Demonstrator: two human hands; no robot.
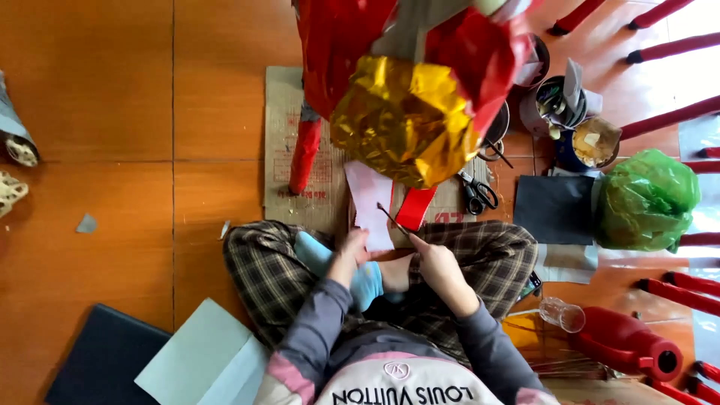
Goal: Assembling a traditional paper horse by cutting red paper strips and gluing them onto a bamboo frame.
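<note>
Pink paper point(370, 201) lies on the cardboard sheet point(300, 150) just ahead of the person's crossed legs, its near edge pinched by the left hand point(349, 251), whose fingers close on it; the right hand point(437, 264) is closed around a thin dark stick point(391, 218) whose tip rests on the paper. A red strip point(416, 207) lies just right of the paper, touching the cardboard; black scissors point(478, 193) lie further right. Above them stands a large figure wrapped in red foil point(337, 37) with a crumpled gold foil point(405, 120) bulge at its front. To the right sit a black sheet point(555, 208), a green plastic bag point(649, 199) and tins of tools point(559, 101); a red bottle point(626, 341) lies near the right knee. Pale blue paper point(202, 360) and a dark folder point(105, 360) lie on the orange tiled floor point(97, 97) at the left.
</note>
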